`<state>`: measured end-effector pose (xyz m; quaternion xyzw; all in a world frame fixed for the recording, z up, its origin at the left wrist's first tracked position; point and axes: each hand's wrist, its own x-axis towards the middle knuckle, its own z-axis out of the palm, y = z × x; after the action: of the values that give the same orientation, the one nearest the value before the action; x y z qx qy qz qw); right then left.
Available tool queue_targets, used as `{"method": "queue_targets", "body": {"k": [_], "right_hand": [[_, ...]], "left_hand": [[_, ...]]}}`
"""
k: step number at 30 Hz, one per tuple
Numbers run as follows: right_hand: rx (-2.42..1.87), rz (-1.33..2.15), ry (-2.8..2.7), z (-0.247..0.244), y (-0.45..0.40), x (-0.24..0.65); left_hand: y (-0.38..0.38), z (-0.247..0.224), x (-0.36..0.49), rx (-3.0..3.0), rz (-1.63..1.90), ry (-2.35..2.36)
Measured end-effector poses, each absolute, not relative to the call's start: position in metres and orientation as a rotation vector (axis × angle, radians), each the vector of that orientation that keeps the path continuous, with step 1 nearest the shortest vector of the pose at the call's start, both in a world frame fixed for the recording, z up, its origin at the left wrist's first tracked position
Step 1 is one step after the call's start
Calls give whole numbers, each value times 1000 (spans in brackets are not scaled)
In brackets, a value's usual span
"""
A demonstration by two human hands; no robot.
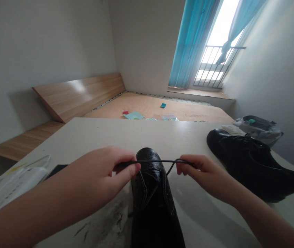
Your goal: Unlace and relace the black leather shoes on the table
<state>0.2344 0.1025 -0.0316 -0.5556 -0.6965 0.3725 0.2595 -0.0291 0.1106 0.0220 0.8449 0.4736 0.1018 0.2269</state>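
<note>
Head view: on my remote feed, the left hand (pixel 97 175) and right hand (pixel 201 172) are both closed, pinching a thin black lace (pixel 157 161) taut above a black leather shoe (pixel 149 186) on a white table (pixel 110 137), with a second black leather shoe (pixel 250 162) to the right.

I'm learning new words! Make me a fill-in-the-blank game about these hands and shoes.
The left hand and right hand pull a ____ shoelace tight over a leather shoe.
A second shoe lies on the white table on the person's ____ side.
The window curtains are ____.

Missing words: black; right; blue.
</note>
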Motion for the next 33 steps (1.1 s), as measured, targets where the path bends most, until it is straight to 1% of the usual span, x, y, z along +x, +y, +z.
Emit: {"method": "queue_targets", "body": {"k": [3,6,8,12,13,14,18,19,20,23,24,26,28,30,33], "right_hand": [[-1288,1045,-1476,-29,107,241],[-1072,1136,-1170,-27,105,243],[-982,1201,-1105,-25,101,241],[-763,1556,-1099,-20,95,236],[-780,1576,-1149,-19,94,236],[-869,1511,-1241,-19,94,235],[-1417,896,-1842,-22,92,232],[-1497,847,-1988,-23,91,230],[-1544,868,-2109,-24,90,228],[-1535,1049,-2278,-26,88,226],[-1511,1051,-2253,-26,89,228],[-1479,946,-2064,-26,93,233],[-1413,761,-1733,-26,100,241],[-1254,662,-1368,-24,107,247],[-1023,783,-1066,-21,110,247]], "left_hand": [[111,27,-29,2258,672,1219],[111,27,-27,2095,872,1171],[111,26,-24,2016,877,1158],[110,25,-19,1901,768,1060],[110,26,-19,1896,751,1059],[110,26,-18,1911,744,1075],[111,23,-20,2125,688,1213],[111,22,-21,2180,653,1237],[111,21,-21,2221,611,1251],[110,18,-21,2270,515,1251],[110,18,-21,2270,507,1253],[110,19,-21,2266,527,1262],[110,21,-20,2251,569,1264],[109,23,-20,2230,624,1254],[104,24,-22,2146,771,1237]]}}
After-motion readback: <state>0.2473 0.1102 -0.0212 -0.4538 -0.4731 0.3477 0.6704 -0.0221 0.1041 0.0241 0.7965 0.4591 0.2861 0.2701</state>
